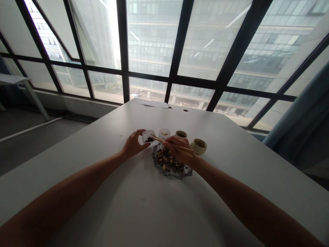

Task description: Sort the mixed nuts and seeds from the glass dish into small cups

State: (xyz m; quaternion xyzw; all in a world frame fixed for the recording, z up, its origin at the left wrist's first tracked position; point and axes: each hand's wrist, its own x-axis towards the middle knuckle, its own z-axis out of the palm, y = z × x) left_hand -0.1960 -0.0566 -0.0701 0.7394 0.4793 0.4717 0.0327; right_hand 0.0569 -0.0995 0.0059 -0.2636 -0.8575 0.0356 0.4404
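My left hand (pixel 133 144) grips a small white plastic box (pixel 145 134) by its side, thumb in front and fingers behind. Dark pieces (pixel 149 139) lie inside the box. In my right hand (pixel 178 147) is a pair of wooden chopsticks (pixel 181 148), their tips at the box's opening; whether they pinch a piece is too small to tell. Below my right hand, a crumpled clear plastic bag (pixel 157 164) lies spread open with a heap of mixed nuts and seeds (pixel 167 161) on it. My right hand hides part of the heap.
A second white box (pixel 164 130) with light pieces stands behind the bag. Two greenish cups, one behind my hand (pixel 181 133) and one to its right (pixel 199 146), are close by. Paper (pixel 149 103) lies at the white table's (pixel 108 192) far edge, before the windows.
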